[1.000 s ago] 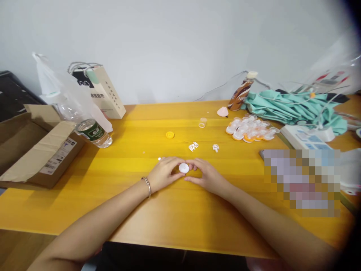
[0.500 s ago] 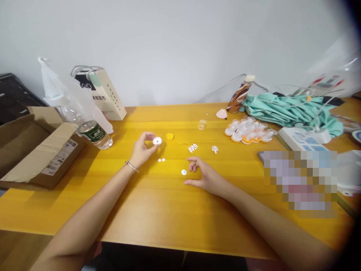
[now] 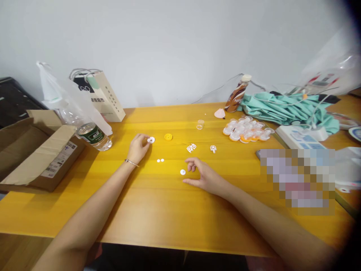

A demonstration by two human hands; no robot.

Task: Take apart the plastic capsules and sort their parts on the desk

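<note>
My left hand (image 3: 138, 147) is closed, its fingertips at the left edge of a round white plastic piece (image 3: 152, 140) with a hole in its middle. That piece appears low, at the tabletop. Just right of it lies a yellow round cap (image 3: 168, 137). Two tiny white discs (image 3: 158, 160) lie nearer to me. My right hand (image 3: 207, 177) rests open on its side, thumb and index finger apart, holding nothing. By its fingertips is a white disc with a small knob (image 3: 182, 172). Behind it lie white openwork pieces (image 3: 191, 148) and a single similar one (image 3: 213, 148).
A clear little cup (image 3: 200, 124) and a cluster of clear-and-orange capsules (image 3: 247, 130) stand farther back. On the right are a brown drink bottle (image 3: 236, 94), a teal folded umbrella (image 3: 290, 109) and a pixelated area. A cardboard box (image 3: 60, 162) and water bottle (image 3: 94, 135) stand left.
My left hand has moved slightly left and down with the round white piece, which now appears at the table. My right hand has hardly moved. The view has shifted a little.
</note>
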